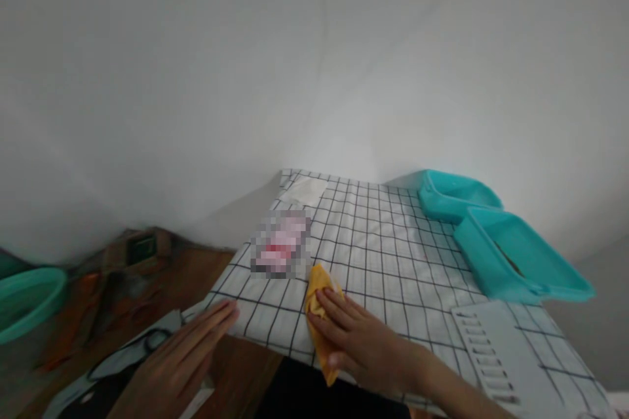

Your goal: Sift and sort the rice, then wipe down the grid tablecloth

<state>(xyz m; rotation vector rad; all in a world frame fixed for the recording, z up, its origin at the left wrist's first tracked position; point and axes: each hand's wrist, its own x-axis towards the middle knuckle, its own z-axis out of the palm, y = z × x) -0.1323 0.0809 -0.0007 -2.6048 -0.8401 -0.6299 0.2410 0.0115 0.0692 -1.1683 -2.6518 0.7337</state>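
Observation:
A bunched yellow cloth point(324, 347) lies at the front edge of a table spread with a white checked tablecloth point(363, 236). My right hand point(351, 334) is on top of it, with fingers bent over the folds and the thumb near its lower end. Just off the table's left front corner is my left hand point(184, 357), its fingers stretched out and side by side, holding nothing. A blurred-out pink and white flat item point(282, 245) rests beyond the yellow cloth, to its left.
Two turquoise plastic bins point(455, 200) stand at the right; the nearer bin point(531, 258) has something thin inside. A white slotted plastic panel point(506, 353) lies at the front right. A white sheet point(305, 190) is at the back left. A green basin point(32, 301) is at far left.

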